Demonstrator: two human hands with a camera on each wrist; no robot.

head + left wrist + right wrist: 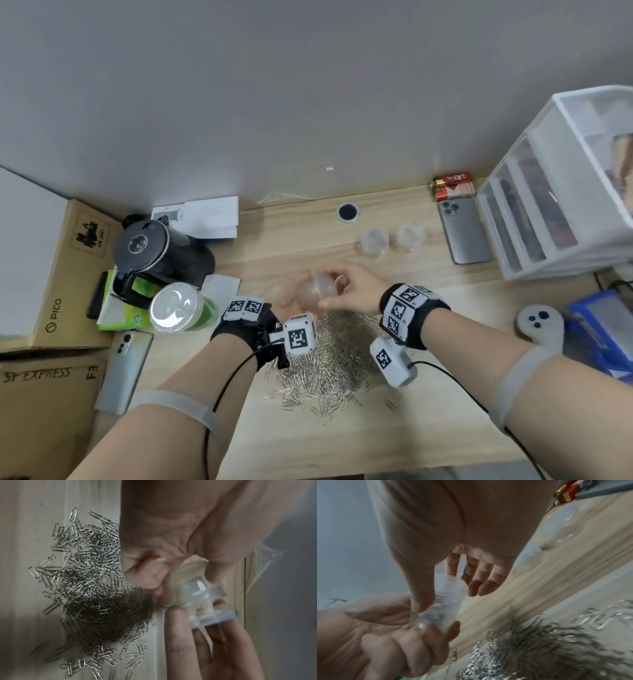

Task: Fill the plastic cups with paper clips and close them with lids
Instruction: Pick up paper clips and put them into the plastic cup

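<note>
A: We have a clear plastic cup (317, 287) held up between both hands, above the far edge of the paper clip pile (325, 366) on the counter (428, 404).

B: From the head view we see little more than its outline. Our left wrist view shows the cup (204, 595) better: the rim points away toward the fingers of the other hand, though it is blurred.

A: The left hand (286, 294) has its grip curled around the cup's base end; the right wrist view shows those fingers (429, 634) wrapped under it. The right hand (352, 287) pinches the cup near its rim with thumb and forefinger, the other fingers (481, 580) hanging loosely.

B: Whether clips are inside we cannot tell for sure; the right wrist view shows something greyish through the wall of the cup (440, 609), but it is smeared.

A: Farther back on the counter we see two more clear cups (375, 242) (410, 235) side by side, apart from the pile. Only the head view shows the grey phone (464, 230) beside them, the red pack (454, 186) behind it and the white drawer unit (561, 192) at the right.

B: To the left it also gives us a black kettle (154, 253), a lidded drink cup (174, 307) and cardboard boxes (54, 274).
</note>
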